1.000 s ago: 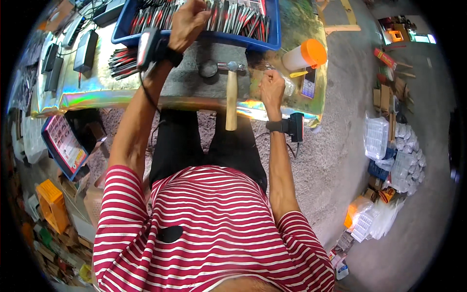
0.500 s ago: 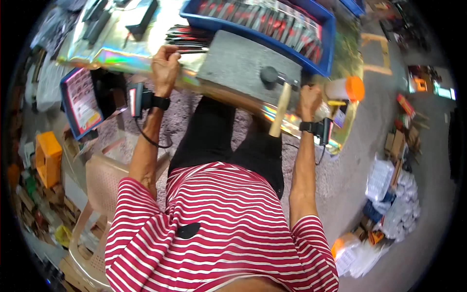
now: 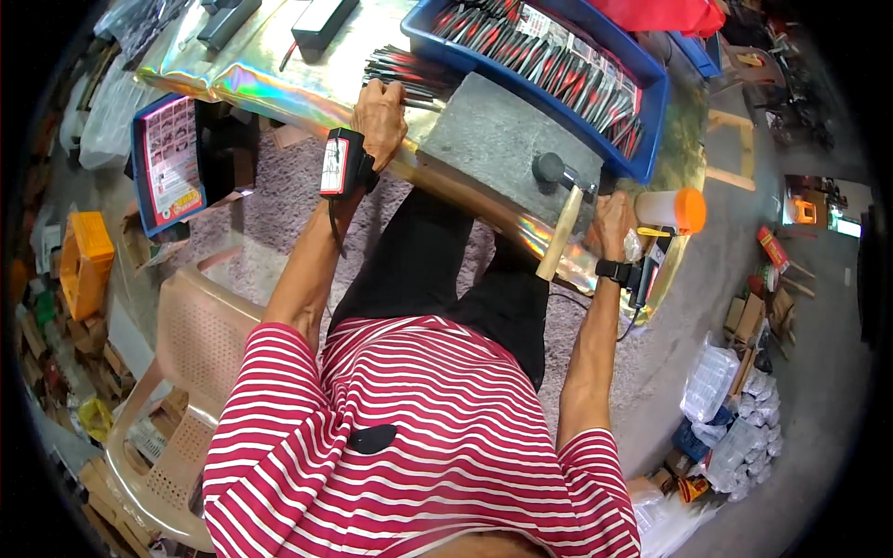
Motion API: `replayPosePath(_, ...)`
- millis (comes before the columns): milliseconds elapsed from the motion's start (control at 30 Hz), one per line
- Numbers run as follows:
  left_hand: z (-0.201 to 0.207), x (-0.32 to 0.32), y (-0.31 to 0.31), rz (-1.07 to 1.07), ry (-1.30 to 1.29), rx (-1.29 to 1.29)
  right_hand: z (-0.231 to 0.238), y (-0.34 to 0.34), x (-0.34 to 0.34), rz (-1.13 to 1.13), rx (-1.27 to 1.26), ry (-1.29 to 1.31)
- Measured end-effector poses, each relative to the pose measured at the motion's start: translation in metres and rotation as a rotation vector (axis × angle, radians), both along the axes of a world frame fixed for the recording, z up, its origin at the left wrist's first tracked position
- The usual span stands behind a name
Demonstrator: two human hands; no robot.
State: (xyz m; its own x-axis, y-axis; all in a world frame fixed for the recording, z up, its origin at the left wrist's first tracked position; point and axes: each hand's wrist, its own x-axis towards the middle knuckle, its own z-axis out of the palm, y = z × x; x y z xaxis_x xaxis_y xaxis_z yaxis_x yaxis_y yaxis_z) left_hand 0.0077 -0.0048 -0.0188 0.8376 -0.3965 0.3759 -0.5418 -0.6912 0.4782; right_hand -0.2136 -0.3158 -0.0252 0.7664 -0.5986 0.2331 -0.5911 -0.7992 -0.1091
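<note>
My left hand [image 3: 379,121] is at the table's front edge, its fingers curled over the near end of a loose pile of slender black-and-red metal pieces [image 3: 409,73]. Its fingertips are partly hidden among them. Right of the pile lies a grey stone-like block [image 3: 507,130]. A hammer [image 3: 562,226] rests on the block, its dark head on top and its pale wooden handle jutting past the front edge. Beside the block's right end is my right hand [image 3: 612,223], fingers bent inward; what they hold, if anything, is hidden. A bit of clear plastic [image 3: 633,245] is next to it.
Behind the block a blue tray [image 3: 654,139] holds many similar black-and-red pieces and a printed sheet. A jar with an orange lid [image 3: 690,211] stands at the right. Black boxes [image 3: 326,23] lie at the back left. A plastic chair [image 3: 200,325] stands at my left.
The view has shifted, so the table appears further right. My left hand has come over the pile's near end, its wrist turned. My right hand stays beside the block.
</note>
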Motion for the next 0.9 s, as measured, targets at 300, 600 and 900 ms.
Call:
replayPosePath(300,-0.008,0.004,0.004,-0.046,-0.113,0.100,0.008,0.019,-0.018,-0.139,0.828,-0.464)
replayPosePath(600,-0.012,-0.006,0.001,0.071,-0.174,0.148,0.042,0.042,-0.027,-0.170,1.368,-0.926)
replayPosePath(900,0.070,-0.063,-0.007,-0.329,0.256,-0.522,0.093,0.093,-0.007,0.113,1.572,-1.025)
